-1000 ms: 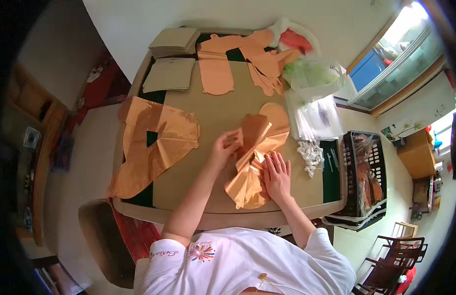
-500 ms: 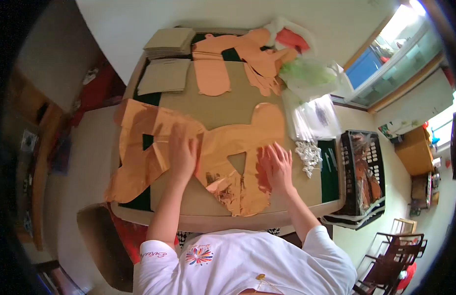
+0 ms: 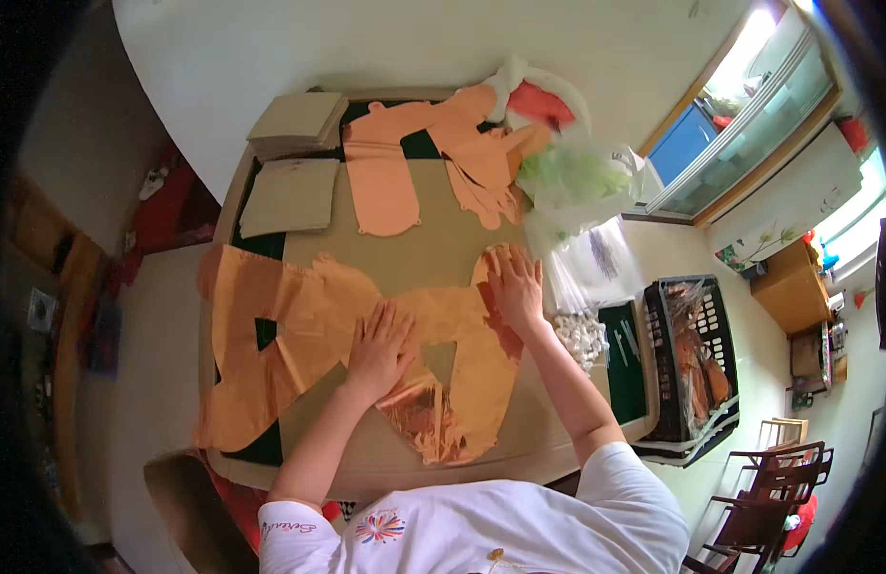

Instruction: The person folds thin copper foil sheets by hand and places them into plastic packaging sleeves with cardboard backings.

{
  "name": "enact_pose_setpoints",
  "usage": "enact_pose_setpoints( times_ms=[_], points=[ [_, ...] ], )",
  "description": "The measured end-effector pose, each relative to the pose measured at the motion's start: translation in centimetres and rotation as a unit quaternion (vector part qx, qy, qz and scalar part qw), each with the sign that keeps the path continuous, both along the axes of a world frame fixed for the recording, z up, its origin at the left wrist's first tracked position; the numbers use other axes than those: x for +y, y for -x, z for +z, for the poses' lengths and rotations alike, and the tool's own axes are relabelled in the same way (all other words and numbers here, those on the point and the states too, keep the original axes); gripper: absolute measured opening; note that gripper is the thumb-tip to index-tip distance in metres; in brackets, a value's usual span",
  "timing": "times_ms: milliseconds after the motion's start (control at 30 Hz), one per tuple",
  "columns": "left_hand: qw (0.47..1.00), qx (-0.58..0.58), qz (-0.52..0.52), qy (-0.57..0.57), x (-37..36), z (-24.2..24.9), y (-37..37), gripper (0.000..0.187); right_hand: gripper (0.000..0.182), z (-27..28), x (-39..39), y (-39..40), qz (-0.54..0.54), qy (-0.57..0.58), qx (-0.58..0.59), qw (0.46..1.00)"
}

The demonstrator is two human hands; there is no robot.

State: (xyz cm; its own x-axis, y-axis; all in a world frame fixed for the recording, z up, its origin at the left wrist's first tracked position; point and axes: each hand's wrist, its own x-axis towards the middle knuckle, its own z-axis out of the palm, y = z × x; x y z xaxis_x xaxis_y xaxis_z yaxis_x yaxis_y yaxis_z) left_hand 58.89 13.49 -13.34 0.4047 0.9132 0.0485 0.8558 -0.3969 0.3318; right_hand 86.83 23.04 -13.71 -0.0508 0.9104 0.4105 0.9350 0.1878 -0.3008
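A large copper-coloured foil piece (image 3: pixel 271 354) with cut-out gaps lies spread over the table, wrinkled and shiny at its lower right end. My left hand (image 3: pixel 382 352) rests flat on its middle, fingers spread a little. Near the foil's upper right lobe my right hand (image 3: pixel 514 290) presses down with its fingers extended, beside a darker reddish patch. Neither hand grips anything. Farther back lie more orange foil pieces (image 3: pixel 385 187), some of them folded or crumpled.
Two stacks of brown card (image 3: pixel 290 196) stand at the back left. To the right are clear plastic bags (image 3: pixel 596 263), a white bundle (image 3: pixel 580 340), thin sticks (image 3: pixel 630 342) and a black crate (image 3: pixel 691 364) holding wrapped foil. A chair (image 3: pixel 199 507) is at the lower left.
My left hand has moved right and down to the foil's middle. My right hand has slid up to the upper right lobe. The foil lies flatter there, and the camera view has shifted.
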Motion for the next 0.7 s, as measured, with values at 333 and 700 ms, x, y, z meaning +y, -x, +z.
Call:
enact_pose_setpoints(
  times_ms=[333,700],
  points=[
    [0.996,-0.061,-0.055,-0.021,12.1,1.2,-6.8,0.056,0.023,1.0,17.7,-1.6,0.032,0.020,0.062,0.997],
    [0.900,-0.432,0.054,0.030,19.8,-1.3,-12.9,0.071,0.012,2.1,19.3,0.1,0.038,-0.090,0.099,0.990]
  ],
)
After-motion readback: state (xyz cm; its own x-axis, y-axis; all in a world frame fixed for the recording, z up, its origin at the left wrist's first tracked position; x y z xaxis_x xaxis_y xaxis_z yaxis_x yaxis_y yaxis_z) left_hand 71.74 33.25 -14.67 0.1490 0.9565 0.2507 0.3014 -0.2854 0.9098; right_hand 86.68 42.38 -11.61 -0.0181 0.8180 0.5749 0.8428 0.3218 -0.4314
